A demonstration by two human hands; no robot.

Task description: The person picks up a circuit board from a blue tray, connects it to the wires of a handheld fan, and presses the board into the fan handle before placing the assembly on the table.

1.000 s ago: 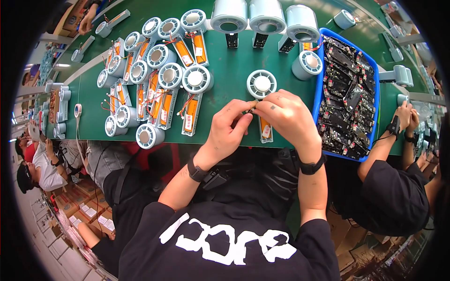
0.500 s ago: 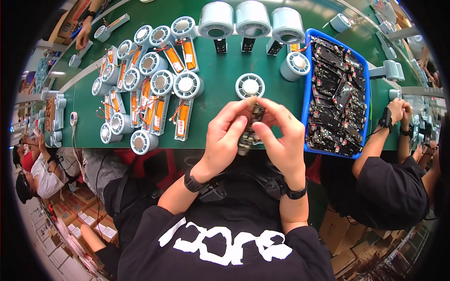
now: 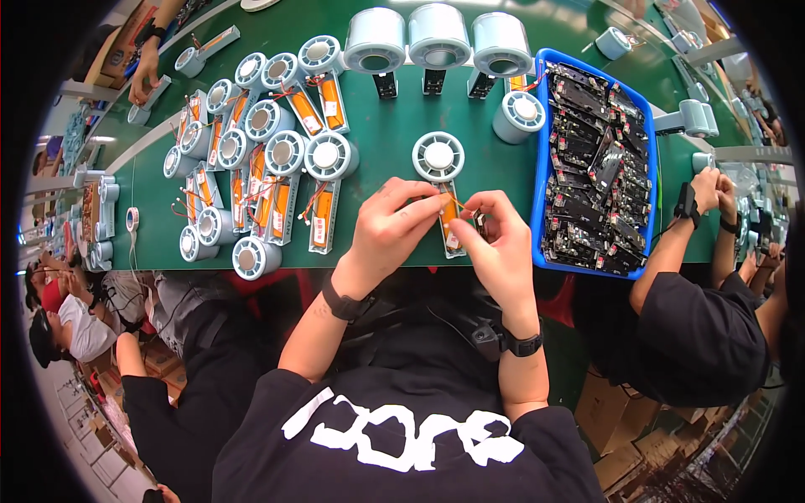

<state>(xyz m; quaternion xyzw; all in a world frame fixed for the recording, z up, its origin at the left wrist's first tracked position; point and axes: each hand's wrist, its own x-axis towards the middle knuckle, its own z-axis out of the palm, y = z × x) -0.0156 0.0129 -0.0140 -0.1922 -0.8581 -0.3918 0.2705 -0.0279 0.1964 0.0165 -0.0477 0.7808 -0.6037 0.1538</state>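
In front of me on the green table lies a pale blue handheld unit (image 3: 438, 157) with a round slotted head and a narrow handle. An orange battery (image 3: 451, 228) sits in its open handle. My left hand (image 3: 391, 225) is closed in a pinch over the handle, its fingertips on the battery's thin wire lead (image 3: 453, 201). My right hand (image 3: 500, 243) is closed on a dark circuit board (image 3: 480, 223), mostly hidden by the fingers, just right of the handle. Small white connector ends show near the left fingertips.
A blue tray (image 3: 539, 180) heaped with black circuit boards stands at the right. Similar units (image 3: 332, 157) with batteries cluster at the left; three larger-looking units (image 3: 439, 38) stand at the back. A tape roll (image 3: 132, 220) lies far left. A co-worker's hands (image 3: 713, 191) are at the right.
The circuit board has gone from between both hands into my right hand, turned and mostly hidden. My left hand has moved to the wire lead. The unit's handle and battery now show.
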